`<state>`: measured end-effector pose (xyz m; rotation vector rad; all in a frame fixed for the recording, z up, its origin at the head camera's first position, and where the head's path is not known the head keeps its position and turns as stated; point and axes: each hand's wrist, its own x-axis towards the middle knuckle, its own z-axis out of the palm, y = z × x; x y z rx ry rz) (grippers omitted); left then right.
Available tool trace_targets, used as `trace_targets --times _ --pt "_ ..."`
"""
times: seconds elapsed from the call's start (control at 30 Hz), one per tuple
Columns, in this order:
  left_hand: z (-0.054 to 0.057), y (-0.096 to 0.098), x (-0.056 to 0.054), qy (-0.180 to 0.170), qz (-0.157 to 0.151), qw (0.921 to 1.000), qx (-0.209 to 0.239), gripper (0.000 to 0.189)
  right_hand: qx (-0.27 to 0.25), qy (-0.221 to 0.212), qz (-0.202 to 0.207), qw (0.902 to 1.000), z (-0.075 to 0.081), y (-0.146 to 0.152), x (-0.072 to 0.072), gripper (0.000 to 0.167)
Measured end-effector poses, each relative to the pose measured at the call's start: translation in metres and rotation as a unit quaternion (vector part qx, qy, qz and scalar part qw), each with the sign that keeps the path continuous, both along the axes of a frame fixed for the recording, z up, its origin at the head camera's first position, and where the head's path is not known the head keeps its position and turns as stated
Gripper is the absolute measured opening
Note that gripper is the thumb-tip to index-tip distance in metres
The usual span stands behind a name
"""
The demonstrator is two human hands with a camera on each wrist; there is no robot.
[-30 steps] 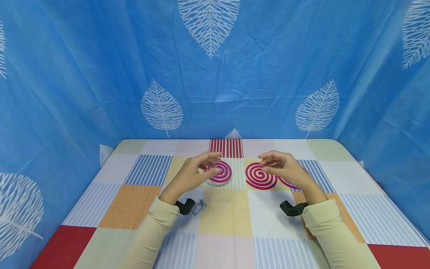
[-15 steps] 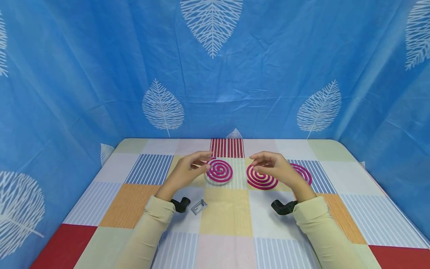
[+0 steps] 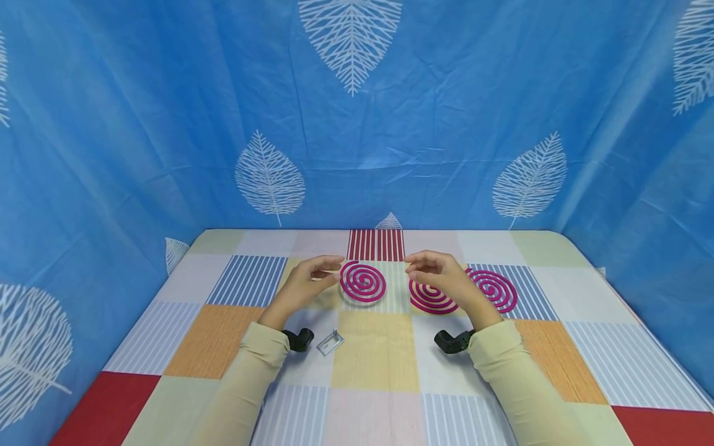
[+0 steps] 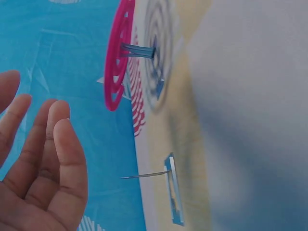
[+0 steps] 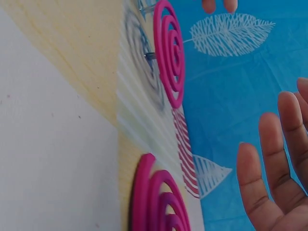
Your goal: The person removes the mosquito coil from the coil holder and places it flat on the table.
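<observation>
A magenta mosquito coil (image 3: 364, 282) is held level above the tablecloth by a thin metal stand (image 4: 139, 51), as the left wrist view shows. Just left of that coil hovers my left hand (image 3: 307, 283), fingers loosely bent with nothing in them. My right hand (image 3: 437, 277) hangs over a second mosquito coil (image 3: 434, 305) lying on the cloth, hiding part of it; its fingers are relaxed and hold nothing. Beside my right wrist, a third mosquito coil (image 3: 493, 290) lies flat. Another metal stand (image 4: 177, 192), a small rectangular frame with an upright prong, sits near my left wrist.
A patchwork-patterned cloth (image 3: 376, 353) covers the table. Blue curtains (image 3: 435, 124) with white leaf prints close off the back and both sides. Black wrist cameras (image 3: 301, 340) are strapped to both wrists.
My left hand has drawn back leftward from the raised coil, which is fully uncovered. My right hand has shifted left, uncovering the rightmost coil. The coils and the loose stand stay in place.
</observation>
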<state>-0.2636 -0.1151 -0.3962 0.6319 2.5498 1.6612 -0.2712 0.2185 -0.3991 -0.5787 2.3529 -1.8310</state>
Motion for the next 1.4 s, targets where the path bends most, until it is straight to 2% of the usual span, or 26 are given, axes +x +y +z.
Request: trace_targets --times 0.23,0.47,0.6,0.83,0.97,1.2,1.4 --pt "-0.008 0.001 -0.004 -0.016 0.01 0.9998 -0.003 0.04 -0.006 -0.014 -0.003 0.9999 -0.007 -0.009 -0.008 0.038" --pt "-0.011 0.003 -0.004 -0.058 0.027 0.9979 -0.009 0.039 -0.009 -0.022 -0.009 0.9997 -0.013 -0.016 -0.014 0.04" --pt "-0.013 0.004 -0.005 -0.081 0.034 0.9961 -0.014 0.039 0.006 -0.032 -0.024 0.9992 -0.014 -0.022 -0.016 0.04" --pt "-0.016 0.006 -0.007 -0.098 0.025 0.9948 -0.01 0.036 0.03 -0.066 -0.032 0.9968 -0.016 -0.029 -0.017 0.039" --pt "-0.017 0.008 -0.007 -0.105 0.024 0.9938 -0.027 0.034 0.034 -0.074 -0.029 0.9962 -0.017 -0.032 -0.017 0.04" --pt "-0.02 0.008 -0.008 -0.136 0.021 0.9896 -0.044 0.034 0.047 -0.103 -0.031 0.9931 -0.018 -0.04 -0.017 0.04" --pt "-0.02 0.008 -0.007 -0.155 0.019 0.9868 -0.043 0.035 0.056 -0.124 -0.011 0.9907 -0.019 -0.045 -0.018 0.052"
